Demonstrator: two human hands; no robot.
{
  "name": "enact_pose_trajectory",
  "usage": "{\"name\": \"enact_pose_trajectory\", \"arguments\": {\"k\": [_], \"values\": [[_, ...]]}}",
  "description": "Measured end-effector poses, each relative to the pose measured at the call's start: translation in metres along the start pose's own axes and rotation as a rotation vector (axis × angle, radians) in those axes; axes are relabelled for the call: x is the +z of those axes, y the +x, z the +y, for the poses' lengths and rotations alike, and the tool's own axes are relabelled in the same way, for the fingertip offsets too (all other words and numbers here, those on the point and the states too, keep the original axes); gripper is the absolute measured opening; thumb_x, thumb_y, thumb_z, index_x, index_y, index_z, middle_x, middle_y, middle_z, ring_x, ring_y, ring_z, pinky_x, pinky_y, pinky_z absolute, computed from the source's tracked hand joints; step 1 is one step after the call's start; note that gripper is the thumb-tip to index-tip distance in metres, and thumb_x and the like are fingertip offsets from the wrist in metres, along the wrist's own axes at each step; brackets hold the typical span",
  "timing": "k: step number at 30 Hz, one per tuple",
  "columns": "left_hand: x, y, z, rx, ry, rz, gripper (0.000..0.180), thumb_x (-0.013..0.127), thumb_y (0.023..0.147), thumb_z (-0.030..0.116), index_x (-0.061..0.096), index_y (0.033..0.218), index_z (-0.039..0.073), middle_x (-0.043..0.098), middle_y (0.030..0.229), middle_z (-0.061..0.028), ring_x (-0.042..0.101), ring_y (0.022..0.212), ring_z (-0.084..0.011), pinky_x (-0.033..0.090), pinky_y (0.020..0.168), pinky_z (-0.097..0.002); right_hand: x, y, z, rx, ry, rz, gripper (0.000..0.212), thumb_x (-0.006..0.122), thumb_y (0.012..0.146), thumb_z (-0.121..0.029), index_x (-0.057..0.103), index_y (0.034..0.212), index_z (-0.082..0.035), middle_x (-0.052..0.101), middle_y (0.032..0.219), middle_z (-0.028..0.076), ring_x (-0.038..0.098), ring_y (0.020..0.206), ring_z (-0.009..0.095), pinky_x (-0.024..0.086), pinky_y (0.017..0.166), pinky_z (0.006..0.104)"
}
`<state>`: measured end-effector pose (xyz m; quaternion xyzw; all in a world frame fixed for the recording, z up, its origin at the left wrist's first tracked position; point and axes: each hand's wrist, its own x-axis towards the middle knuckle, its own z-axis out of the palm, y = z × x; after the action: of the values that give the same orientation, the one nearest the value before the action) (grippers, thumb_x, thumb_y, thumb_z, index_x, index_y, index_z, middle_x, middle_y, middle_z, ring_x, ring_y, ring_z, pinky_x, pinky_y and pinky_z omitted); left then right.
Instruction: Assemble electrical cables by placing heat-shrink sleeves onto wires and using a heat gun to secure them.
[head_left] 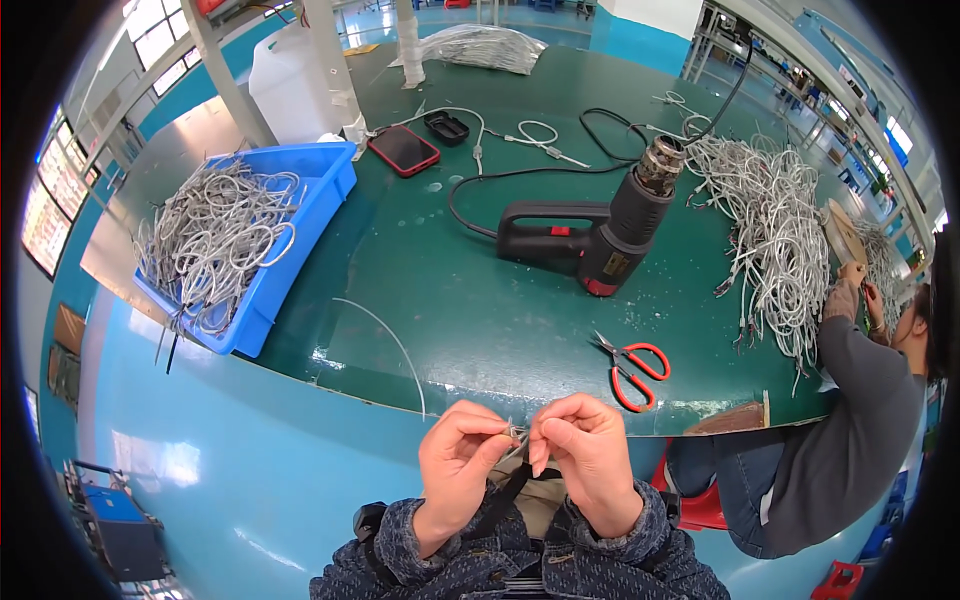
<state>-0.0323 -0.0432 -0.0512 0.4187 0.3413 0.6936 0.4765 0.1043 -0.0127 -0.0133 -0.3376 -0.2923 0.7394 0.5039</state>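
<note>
Just off the front edge of the green table, my left hand [462,462] pinches the end of a thin grey cable [516,436] between thumb and fingertips. Close beside it, my right hand [585,455] is closed with its fingertips on the same cable end. Fine detail there is too small to make out, and the fingers cover part of it. Red-handled scissors [632,372] lie open on the table beyond my right hand. A thin clear tube or strand [392,335] curves over the table beyond my left hand.
A black heat gun [600,235] stands upright on the table [450,330], its cord trailing back. At left is a blue bin [300,240] of grey cables; at right, a large cable heap [785,230]. A red-cased phone [404,150] lies farther back. A co-worker [850,420] sits at right.
</note>
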Motion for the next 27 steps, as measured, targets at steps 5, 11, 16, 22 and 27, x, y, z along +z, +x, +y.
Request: {"name": "enact_pose_trajectory", "arguments": {"k": [5,11,16,22,27], "values": [[0.000,0.000,0.001,0.033,0.071,0.001,0.012,0.062,0.080,-0.006,0.057,0.091,-0.003,0.054,0.091,-0.0098,0.057,0.080,-0.0146,0.048,0.068,-0.0233,0.008,-0.001,0.004,-0.008,0.019,-0.004,0.008,0.051,0.086,0.003,0.056,0.080,0.005,0.059,0.074,0.014,0.059,0.059,0.020,0.051,0.051,0.0290],[0.002,0.001,0.005,0.108,0.188,-0.031,0.015,0.065,0.077,-0.007,0.060,0.089,-0.002,0.055,0.090,-0.0098,0.056,0.079,-0.0143,0.047,0.067,-0.0222,0.010,-0.001,0.010,-0.157,-0.018,-0.009,0.011,0.050,0.088,0.000,0.052,0.078,0.004,0.056,0.073,0.014,0.058,0.057,0.021,0.050,0.050,0.0299],[0.003,0.001,0.005,0.093,0.174,-0.010,0.015,0.066,0.075,-0.007,0.061,0.089,-0.001,0.056,0.088,-0.0098,0.056,0.078,-0.0149,0.047,0.066,-0.0226,0.005,0.000,0.014,-0.113,0.006,-0.065,0.013,0.049,0.089,-0.002,0.052,0.079,0.005,0.055,0.073,0.014,0.057,0.057,0.021,0.050,0.050,0.0301],[0.003,0.002,0.006,0.110,0.218,-0.018,0.015,0.067,0.075,-0.007,0.062,0.088,-0.001,0.057,0.086,-0.0099,0.057,0.077,-0.0157,0.046,0.065,-0.0238,0.000,0.000,0.015,-0.184,-0.084,-0.115,0.013,0.050,0.090,-0.002,0.054,0.080,0.005,0.058,0.075,0.011,0.060,0.064,0.017,0.051,0.059,0.0267],[0.001,0.002,0.007,0.133,0.244,-0.042,0.016,0.067,0.075,-0.006,0.063,0.089,0.000,0.058,0.085,-0.0099,0.057,0.076,-0.0157,0.046,0.065,-0.0238,0.002,-0.001,0.010,-0.202,-0.189,-0.117,0.013,0.050,0.090,-0.002,0.054,0.080,0.006,0.058,0.075,0.010,0.061,0.064,0.016,0.051,0.059,0.0258]]}}
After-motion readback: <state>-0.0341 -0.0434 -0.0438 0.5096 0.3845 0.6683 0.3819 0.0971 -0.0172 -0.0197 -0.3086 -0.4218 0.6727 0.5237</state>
